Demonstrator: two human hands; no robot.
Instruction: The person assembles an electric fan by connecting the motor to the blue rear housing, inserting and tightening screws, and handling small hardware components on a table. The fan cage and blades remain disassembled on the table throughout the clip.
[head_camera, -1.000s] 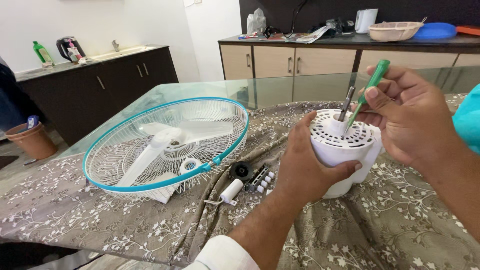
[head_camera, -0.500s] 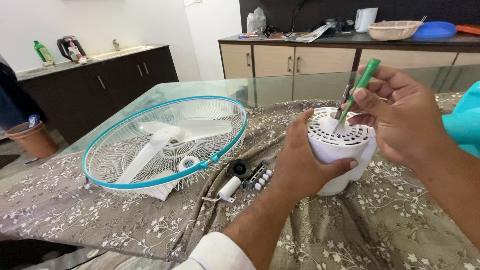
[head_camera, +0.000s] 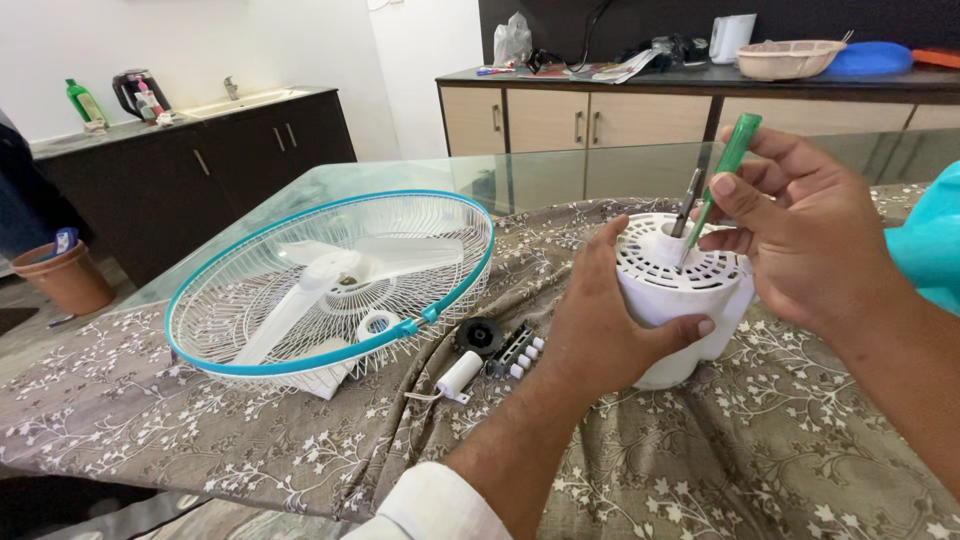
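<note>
My left hand (head_camera: 600, 320) wraps around the left side of a white fan motor housing (head_camera: 672, 300) that stands on a patterned cloth. A metal shaft (head_camera: 690, 203) sticks up from the housing's vented top. My right hand (head_camera: 800, 240) pinches a green-handled screwdriver (head_camera: 728, 165), tilted, with its tip down on the housing top beside the shaft.
A white fan guard with a teal rim (head_camera: 330, 285) lies to the left, blades inside. A black knob (head_camera: 481, 335), a white capacitor (head_camera: 458, 378) and a switch block (head_camera: 517, 352) sit between guard and housing. The grey floral cloth (head_camera: 250, 450) covers a glass table (head_camera: 400, 180). Cabinets stand behind.
The screwdriver tip shifted slightly on the housing top, and the view dropped a little. My left hand kept its grip on the housing.
</note>
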